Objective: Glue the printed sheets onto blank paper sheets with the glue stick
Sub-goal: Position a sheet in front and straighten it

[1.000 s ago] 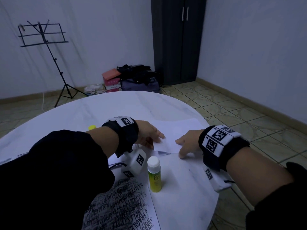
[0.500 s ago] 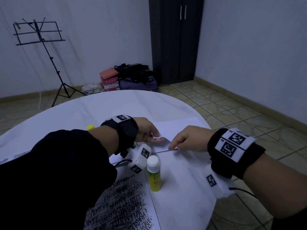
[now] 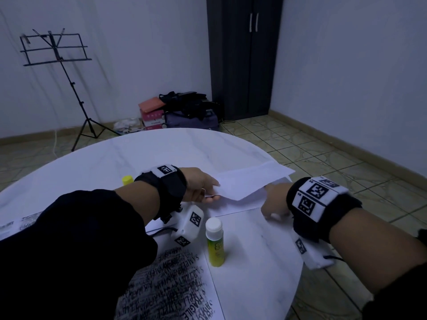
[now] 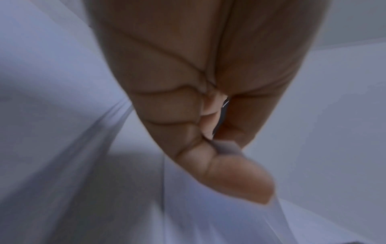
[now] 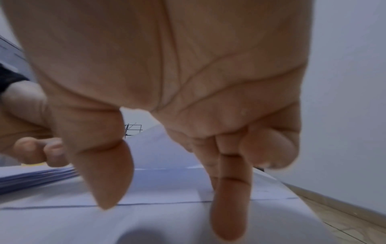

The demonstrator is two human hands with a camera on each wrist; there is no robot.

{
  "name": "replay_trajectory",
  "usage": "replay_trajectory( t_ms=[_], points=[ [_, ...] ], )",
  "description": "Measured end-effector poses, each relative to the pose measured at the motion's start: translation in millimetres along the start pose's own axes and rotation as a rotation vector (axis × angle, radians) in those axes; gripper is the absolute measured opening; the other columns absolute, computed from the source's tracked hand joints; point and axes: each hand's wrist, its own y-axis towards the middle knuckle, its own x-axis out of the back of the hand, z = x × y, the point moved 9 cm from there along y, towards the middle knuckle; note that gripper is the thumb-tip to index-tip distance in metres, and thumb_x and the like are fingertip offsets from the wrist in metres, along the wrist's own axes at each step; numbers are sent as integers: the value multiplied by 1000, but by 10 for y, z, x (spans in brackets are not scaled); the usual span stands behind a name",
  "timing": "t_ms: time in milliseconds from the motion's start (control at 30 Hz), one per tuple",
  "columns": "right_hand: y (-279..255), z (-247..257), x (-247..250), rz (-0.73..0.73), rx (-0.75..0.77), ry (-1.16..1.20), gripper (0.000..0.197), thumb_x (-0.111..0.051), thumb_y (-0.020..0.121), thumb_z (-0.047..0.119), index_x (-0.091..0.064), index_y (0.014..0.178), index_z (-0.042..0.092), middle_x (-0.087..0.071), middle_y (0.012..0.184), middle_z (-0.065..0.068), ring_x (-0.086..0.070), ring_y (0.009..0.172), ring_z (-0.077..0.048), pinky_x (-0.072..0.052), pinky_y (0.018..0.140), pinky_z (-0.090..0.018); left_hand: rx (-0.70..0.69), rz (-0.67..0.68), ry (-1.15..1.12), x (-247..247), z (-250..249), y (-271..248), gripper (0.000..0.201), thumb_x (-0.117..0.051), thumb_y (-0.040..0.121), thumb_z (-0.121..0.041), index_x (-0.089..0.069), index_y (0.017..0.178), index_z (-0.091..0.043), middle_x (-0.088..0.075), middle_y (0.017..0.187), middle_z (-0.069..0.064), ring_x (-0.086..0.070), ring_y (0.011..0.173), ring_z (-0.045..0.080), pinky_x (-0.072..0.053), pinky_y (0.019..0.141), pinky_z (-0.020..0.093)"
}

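Note:
My left hand (image 3: 211, 192) pinches the near corner of a blank white sheet (image 3: 249, 182) and holds that end raised off the blank paper stack (image 3: 233, 207). The left wrist view shows thumb and fingers (image 4: 236, 180) closed on the paper corner. My right hand (image 3: 271, 211) is just right of it; its straight index finger (image 5: 229, 206) presses down on the stack while its other fingers are curled in. A green glue stick (image 3: 215, 242) with a white cap stands upright near me. A printed sheet (image 3: 171, 287) covered in black text lies at the front, partly under my left arm.
A small yellow cap (image 3: 127, 180) sits behind my left wrist on the round white table (image 3: 138, 160). The table edge runs close by on the right, with tiled floor beyond. A music stand (image 3: 57, 49), boxes and bags (image 3: 180, 112) and a dark wardrobe (image 3: 242, 56) stand behind.
My left hand has taken hold of the top sheet's corner and lifted it. My right hand has slid right and back along the stack's near edge.

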Motion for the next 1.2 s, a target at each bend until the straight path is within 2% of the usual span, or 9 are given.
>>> replay_trajectory(
  t_ms=[133, 267, 333, 433, 567, 700, 867, 1067, 1200],
  points=[
    [-19, 0, 122, -85, 22, 145, 46, -51, 91, 18, -40, 134, 3, -56, 115, -12, -45, 60, -16, -35, 52, -23, -69, -43, -20, 162, -35, -135, 53, -40, 90, 17, -45, 135, -10, -57, 100, 15, -68, 57, 15, -49, 43, 19],
    [-47, -129, 321, -265, 15, 757, 22, -36, 99, 12, -47, 79, 8, -54, 87, -7, -54, 66, -16, -43, 55, -22, -192, -88, -43, 301, -107, -400, 59, -41, 90, 17, -40, 141, -13, -59, 95, 13, -68, 58, 15, -50, 46, 20],
    [-204, -175, 362, -298, 16, 1222, 25, -35, 97, 27, -44, 77, 15, -56, 78, -7, -48, 50, -16, -29, 39, -16, -259, -106, -42, 360, -161, -565, 61, -41, 90, 16, -38, 142, -14, -61, 93, 12, -68, 58, 14, -50, 46, 20],
    [-391, -213, 397, -312, 17, 1518, 29, -44, 94, 42, -53, 86, 16, -62, 77, -7, -49, 42, -14, -21, 37, -12, -342, -124, -35, 441, -226, -846, 62, -42, 89, 16, -38, 143, -15, -60, 103, 13, -68, 59, 14, -48, 46, 20],
    [-686, -111, 511, -398, 84, 1451, 8, -61, 88, 13, -56, 92, 7, -60, 71, -7, -53, 51, -14, -25, 42, -18, -433, -183, 2, 630, -212, -1279, 54, -44, 89, 16, -47, 136, -12, -59, 119, 11, -69, 65, 14, -49, 48, 19],
    [-1045, 148, 594, -448, 198, 1405, 13, -63, 86, 7, -52, 81, 11, -59, 73, -4, -54, 59, -14, -29, 48, -24, -484, -329, 24, 929, -59, -1787, 36, -53, 89, 11, -58, 121, -4, -62, 81, 6, -59, 58, 12, -51, 51, 16],
    [-1453, 476, 572, -486, 286, 1227, 10, -70, 80, 11, -61, 82, 7, -64, 81, -10, -54, 58, -15, -31, 49, -24, -506, -441, 42, 1168, 248, -2363, 29, -60, 85, 9, -63, 110, -6, -63, 76, 3, -58, 51, 8, -50, 53, 17],
    [-1640, 737, -16, -353, 243, 902, 33, -73, 78, 14, -64, 100, -9, -62, 74, -15, -50, 64, -22, -31, 48, -23, -329, -463, 111, 1164, 980, -2647, 25, -67, 76, 15, -68, 87, -8, -66, 68, 8, -64, 51, 14, -58, 59, 23],
    [-1620, 861, -459, -255, 168, 721, 23, -73, 79, 18, -58, 84, 1, -55, 60, -8, -45, 45, -15, -30, 42, -21, -179, -422, 208, 1032, 1449, -2614, 25, -70, 74, 15, -69, 83, -9, -63, 49, -2, -64, 49, 12, -59, 60, 23]
  ],
)
